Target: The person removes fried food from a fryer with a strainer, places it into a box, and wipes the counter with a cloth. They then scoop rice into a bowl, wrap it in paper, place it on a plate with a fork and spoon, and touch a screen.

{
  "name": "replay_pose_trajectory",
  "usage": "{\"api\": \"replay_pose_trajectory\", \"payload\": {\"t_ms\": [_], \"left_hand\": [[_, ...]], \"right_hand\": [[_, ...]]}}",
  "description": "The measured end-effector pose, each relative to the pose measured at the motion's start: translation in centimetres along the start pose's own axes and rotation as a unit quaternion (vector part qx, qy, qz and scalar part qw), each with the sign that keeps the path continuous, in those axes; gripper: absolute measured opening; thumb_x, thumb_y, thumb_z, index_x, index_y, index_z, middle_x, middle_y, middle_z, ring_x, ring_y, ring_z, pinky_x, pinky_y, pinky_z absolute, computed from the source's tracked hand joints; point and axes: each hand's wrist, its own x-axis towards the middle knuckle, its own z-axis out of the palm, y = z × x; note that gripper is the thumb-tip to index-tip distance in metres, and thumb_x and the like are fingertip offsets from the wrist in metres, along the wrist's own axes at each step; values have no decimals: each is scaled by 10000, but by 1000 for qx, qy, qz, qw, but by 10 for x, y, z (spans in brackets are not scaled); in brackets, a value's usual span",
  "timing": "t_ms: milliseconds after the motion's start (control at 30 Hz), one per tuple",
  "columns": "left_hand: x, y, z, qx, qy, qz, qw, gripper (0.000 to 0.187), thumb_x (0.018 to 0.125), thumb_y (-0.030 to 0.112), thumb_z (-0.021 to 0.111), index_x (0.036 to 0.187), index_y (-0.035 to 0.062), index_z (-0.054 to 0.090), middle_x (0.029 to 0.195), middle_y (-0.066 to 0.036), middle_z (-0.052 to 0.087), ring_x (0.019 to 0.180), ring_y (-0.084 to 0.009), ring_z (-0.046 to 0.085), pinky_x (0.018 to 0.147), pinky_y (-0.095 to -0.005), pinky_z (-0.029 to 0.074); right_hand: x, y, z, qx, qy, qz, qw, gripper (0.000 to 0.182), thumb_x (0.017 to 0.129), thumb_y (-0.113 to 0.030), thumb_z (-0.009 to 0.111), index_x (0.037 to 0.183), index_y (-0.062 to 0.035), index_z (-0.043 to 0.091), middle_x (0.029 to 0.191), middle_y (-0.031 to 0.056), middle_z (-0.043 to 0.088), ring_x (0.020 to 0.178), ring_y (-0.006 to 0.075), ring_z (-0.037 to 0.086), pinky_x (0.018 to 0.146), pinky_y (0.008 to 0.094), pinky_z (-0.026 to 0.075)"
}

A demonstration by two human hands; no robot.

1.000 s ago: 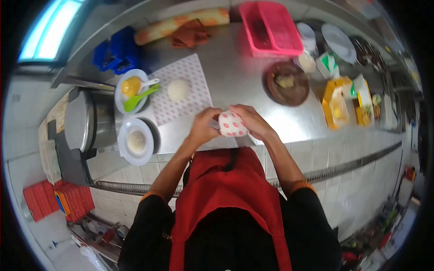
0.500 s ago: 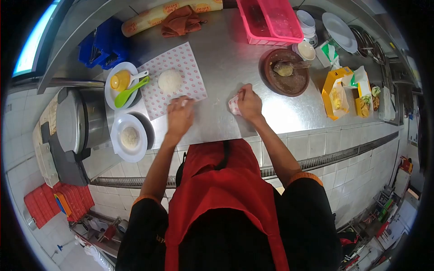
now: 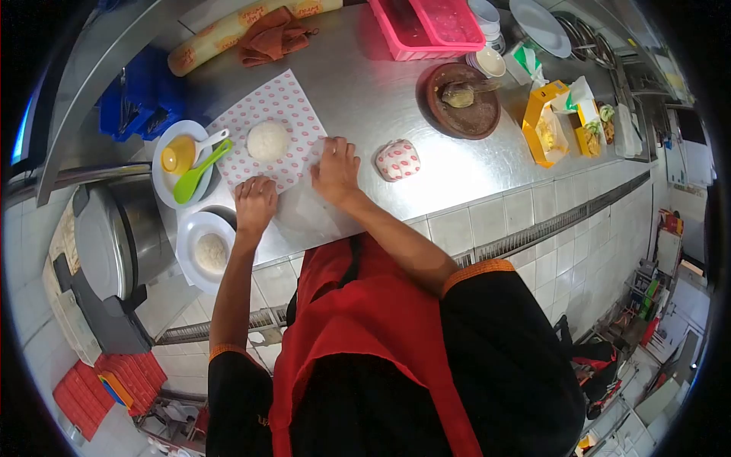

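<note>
A mound of white rice sits on a sheet of wrapping paper with a pink print. At the paper's near edge, my left hand has its fingers curled down onto the sheet. My right hand is closed at the right corner of the same sheet, its fingertips partly hidden. A wrapped parcel in the same printed paper lies to the right of my right hand, touched by neither hand.
On the left are a white plate with a yellow cup and green spoon, and a bowl holding rice. A stone mortar, pink basket and yellow food boxes stand right.
My right hand has let go of the wrapped parcel and moved left to the paper's corner. My left hand has shifted left along the near edge. The view has turned slightly.
</note>
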Motion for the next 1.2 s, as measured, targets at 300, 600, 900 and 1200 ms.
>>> {"api": "replay_pose_trajectory", "payload": {"t_ms": [300, 600, 900, 1200], "left_hand": [[-7, 19, 1, -86, 3, -109, 990, 430, 710, 320, 686, 1068, 105, 586, 1132, -70, 545, 1121, -286, 471, 897, -460, 364], [-5, 27, 0, -54, 41, -128, 989, 406, 692, 310, 697, 1035, 131, 576, 1097, -56, 535, 1069, -260, 475, 882, -429, 344], [0, 16, 7, -48, 93, -27, 994, 164, 720, 160, 644, 883, 154, 663, 965, 29, 607, 1017, -222, 509, 865, -395, 367], [-3, 13, -24, -99, 46, 26, 994, 188, 689, 101, 642, 868, 149, 679, 929, 30, 640, 994, -217, 531, 859, -380, 385]], "right_hand": [[32, -23, -1, -56, -55, 166, 983, 535, 759, -161, 675, 1159, 51, 391, 1069, 265, 527, 1018, 422, 522, 852, 474, 479], [44, 5, 9, 85, -108, 198, 970, 575, 733, -144, 680, 1172, 32, 352, 896, 276, 603, 896, 376, 622, 799, 404, 502], [19, 21, -63, 201, -163, 220, 941, 413, 722, -115, 625, 1093, -25, 469, 894, 202, 606, 873, 347, 602, 732, 436, 477], [-50, 9, -24, -72, -28, -247, 966, 140, 757, -168, 638, 883, -108, 629, 962, 25, 575, 1036, 236, 479, 890, 506, 281]]}}
